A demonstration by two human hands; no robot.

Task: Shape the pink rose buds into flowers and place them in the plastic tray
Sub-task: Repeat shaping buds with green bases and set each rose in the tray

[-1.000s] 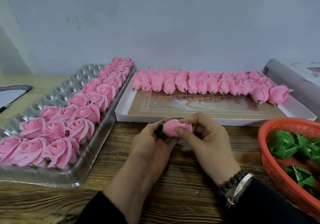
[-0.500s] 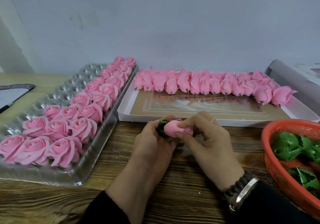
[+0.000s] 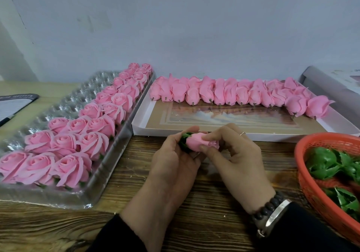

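Behind the wooden desk [image 3: 120, 175] stands a plain grey wall. On the left of the desk lies the plastic tray [image 3: 64, 103], its right columns filled with opened pink flowers [image 3: 91, 144], so the empty cups are further left. At the far side, a white box [image 3: 243, 123] keeps the waiting rose buds [image 3: 224, 94] in a row. An orange basket [image 3: 319, 191] of green sepals sits near right. In the middle, the left hand [image 3: 175, 158] grips one bud [image 3: 198, 141] by its green base to steady it, while the right hand [image 3: 233, 154] pinches the petals, probably to spread them.
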